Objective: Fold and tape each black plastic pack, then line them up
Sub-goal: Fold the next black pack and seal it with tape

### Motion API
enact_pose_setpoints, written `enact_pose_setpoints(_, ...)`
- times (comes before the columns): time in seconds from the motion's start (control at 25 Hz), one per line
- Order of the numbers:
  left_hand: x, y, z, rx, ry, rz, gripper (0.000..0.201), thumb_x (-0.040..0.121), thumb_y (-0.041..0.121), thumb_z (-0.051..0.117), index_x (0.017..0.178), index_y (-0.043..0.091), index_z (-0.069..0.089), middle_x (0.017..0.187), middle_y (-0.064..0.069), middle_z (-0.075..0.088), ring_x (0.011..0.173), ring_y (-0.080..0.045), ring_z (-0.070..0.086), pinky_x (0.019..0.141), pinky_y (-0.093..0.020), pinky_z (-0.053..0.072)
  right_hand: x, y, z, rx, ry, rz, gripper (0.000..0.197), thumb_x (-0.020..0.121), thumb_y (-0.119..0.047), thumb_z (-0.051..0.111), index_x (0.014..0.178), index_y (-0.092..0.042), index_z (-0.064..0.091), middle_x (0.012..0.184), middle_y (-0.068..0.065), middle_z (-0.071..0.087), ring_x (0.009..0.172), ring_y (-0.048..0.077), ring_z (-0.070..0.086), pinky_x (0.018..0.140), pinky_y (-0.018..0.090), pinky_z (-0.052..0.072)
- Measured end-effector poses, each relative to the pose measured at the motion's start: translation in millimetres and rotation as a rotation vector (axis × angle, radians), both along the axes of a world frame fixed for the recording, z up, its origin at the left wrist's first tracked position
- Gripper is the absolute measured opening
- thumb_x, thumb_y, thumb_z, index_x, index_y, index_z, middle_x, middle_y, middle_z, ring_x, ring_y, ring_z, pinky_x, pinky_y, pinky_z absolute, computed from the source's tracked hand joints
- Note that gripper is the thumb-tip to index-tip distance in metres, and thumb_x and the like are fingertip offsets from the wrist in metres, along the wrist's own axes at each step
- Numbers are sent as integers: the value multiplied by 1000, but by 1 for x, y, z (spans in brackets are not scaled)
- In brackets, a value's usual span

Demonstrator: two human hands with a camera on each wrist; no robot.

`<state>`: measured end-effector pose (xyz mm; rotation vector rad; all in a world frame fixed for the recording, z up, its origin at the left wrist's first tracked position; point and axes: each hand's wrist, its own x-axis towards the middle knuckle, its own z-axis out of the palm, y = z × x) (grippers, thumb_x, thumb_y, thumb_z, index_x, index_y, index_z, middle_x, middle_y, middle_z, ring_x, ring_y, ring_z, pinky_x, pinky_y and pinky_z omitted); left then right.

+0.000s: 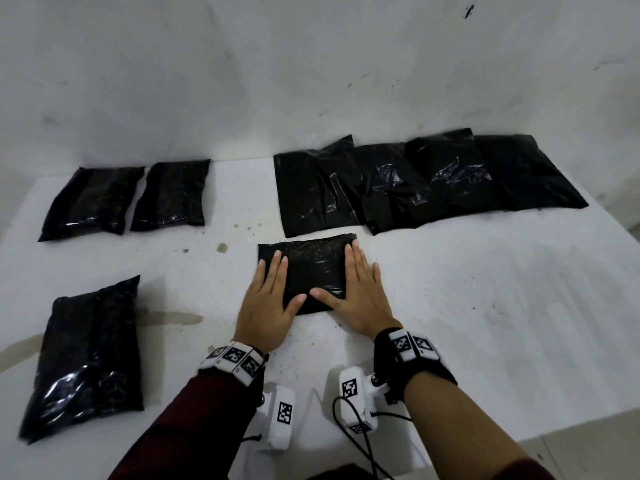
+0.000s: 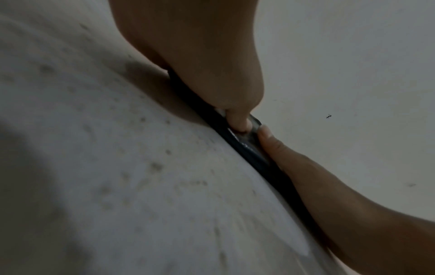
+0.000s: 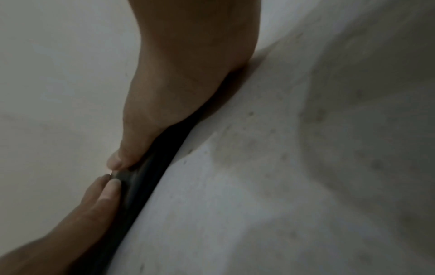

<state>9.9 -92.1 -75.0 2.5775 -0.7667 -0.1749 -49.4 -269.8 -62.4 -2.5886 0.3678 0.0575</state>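
Item 1: black plastic pack (image 1: 308,271), centre of the head view. Glossy, creased film, roughly rectangular, lying flat on the white table (image 1: 485,289). Fine pale specks show on its upper surface. Contents cannot be seen through the film.

Item 2: left hand (image 1: 268,306). Flat, fingers straight and close together, palm down on the left part of the pack; thumb stretched rightward along the near edge. In the left wrist view the thumb tip presses onto the thin dark edge of the pack (image 2: 244,145).

Item 3: right hand (image 1: 356,296). Flat, fingers straight, palm down on the right part of the same pack, little finger resting on the table; thumb pointing left, its tip nearly meeting the left thumb. The right wrist view shows the pack (image 3: 150,176) as a dark strip beneath the thumb.

Item 4: two folded packs (image 1: 124,199), upper left of the frame, plump, pillow-shaped, side by side, a narrow gap between them.

Item 5: single folded pack (image 1: 86,355), lower left, long and bulging, shiny highlights at its near end.

Item 6: row of flat unfolded packs (image 1: 426,181), upper right, overlapping one another, wrinkled and reflective, against the white wall (image 1: 311,64).

Item 7: table surface, matte white, scuffed, with brownish stains and dark specks.

Item 8: marker-printed bands and white camera units at both wrists; dark red sleeve (image 1: 194,427) on the left arm.
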Motion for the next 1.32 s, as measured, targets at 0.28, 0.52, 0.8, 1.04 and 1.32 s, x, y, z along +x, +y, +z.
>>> enact_pose_setpoints(0.28, -3, -2, 5, -72, 92, 132, 100, 73, 75, 25, 149, 14, 4, 156, 0, -9, 145, -19, -1, 116, -37, 1, 2, -2, 9, 102, 57, -44, 110, 80, -69, 49, 148, -8, -12, 157, 6, -16, 145, 13, -12, 116, 34, -10)
enact_pose_setpoints(0.52, -8, 4, 12, -134, 133, 190, 87, 87, 55, 49, 149, 10, 8, 158, -3, 3, 144, -15, 7, 117, -32, 7, -6, -3, 8, 79, 78, -30, 98, 84, -68, 41, 151, -11, -3, 159, 2, -7, 146, 13, -9, 117, 36, -8)
enact_pose_setpoints(0.8, -9, 9, 0, -44, 31, 161, 90, 79, 66, 7, 149, 9, 8, 157, -5, 5, 145, -17, 6, 115, -31, 4, -3, -17, 10, 59, 71, -13, 79, 91, -62, 35, 151, -18, 7, 159, -1, 5, 146, 13, 3, 119, 32, 3)
enact_pose_setpoints(1.04, -5, 7, 11, -24, 31, 200, 68, 96, 46, 36, 147, 6, 17, 155, -11, 18, 143, -22, 16, 117, -36, 15, -1, -21, 15, 148, 33, -38, 81, 92, -59, 39, 151, -15, 7, 158, 3, 14, 144, 17, 13, 118, 33, 10)
enact_pose_setpoints(1.32, -28, -67, 37, -124, -141, 181, 69, 93, 47, 31, 143, 1, 27, 155, -14, 16, 144, -26, 9, 116, -41, 11, -21, -78, 30, 184, -100, 6, 57, 100, -34, 40, 148, -10, 23, 154, 6, 25, 142, 17, 19, 113, 23, 12)
